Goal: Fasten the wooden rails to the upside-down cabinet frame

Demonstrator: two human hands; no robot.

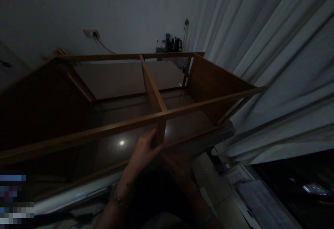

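Note:
A large brown wooden frame (122,124) with a middle divider lies in front of me, its bars forming two open bays. My left hand (144,150) is at the short upright (161,131) on the near side, below the long front rail. Its fingers go behind the post and the thumb reaches across the front, so the hand is closed around it. Just right of and below it is my right hand (180,170), dark and blurred, close to the foot of that upright. Whether it touches or holds anything is too dim to make out.
A pale curtain (281,83) hangs along the right side. At the back wall, a black kettle (176,44) stands on a small dark stand. A wall socket (91,33) has a black cable plugged in. Boxes (238,178) lie on the floor at lower right.

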